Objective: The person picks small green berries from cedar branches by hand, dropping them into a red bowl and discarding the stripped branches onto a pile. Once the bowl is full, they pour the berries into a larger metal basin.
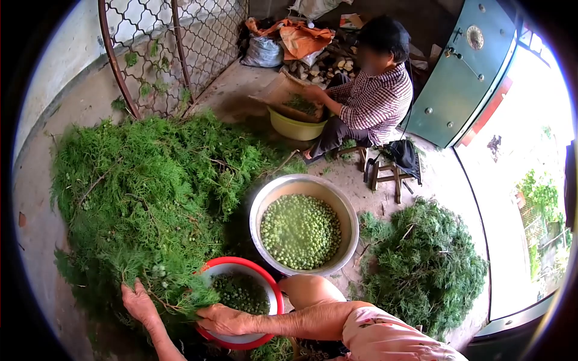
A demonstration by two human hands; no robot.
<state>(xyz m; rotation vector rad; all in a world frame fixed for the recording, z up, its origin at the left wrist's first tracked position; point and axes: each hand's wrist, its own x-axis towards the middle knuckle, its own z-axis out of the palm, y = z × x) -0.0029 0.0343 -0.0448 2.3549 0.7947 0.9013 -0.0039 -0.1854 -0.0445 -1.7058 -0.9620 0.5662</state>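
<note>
My left hand (140, 302) is at the near edge of a large heap of green branches (138, 180), its fingers closed around a leafy sprig. Over the left rim of a red-rimmed basin (278, 295), my right hand (224, 319) pinches the end of the same leafy bunch (174, 286). Small dark green berries and bits of leaf (241, 293) lie inside that basin. Just beyond it stands a wide metal basin (351, 225) holding many round green berries (301, 231).
A person (385, 96) sits on a low stool, holding a woven tray (265, 99) over a yellow-green basin (295, 127). Another branch pile (427, 265) lies at the right. A metal lattice gate (174, 54) stands behind the heap; a green door (460, 66) is at the upper right.
</note>
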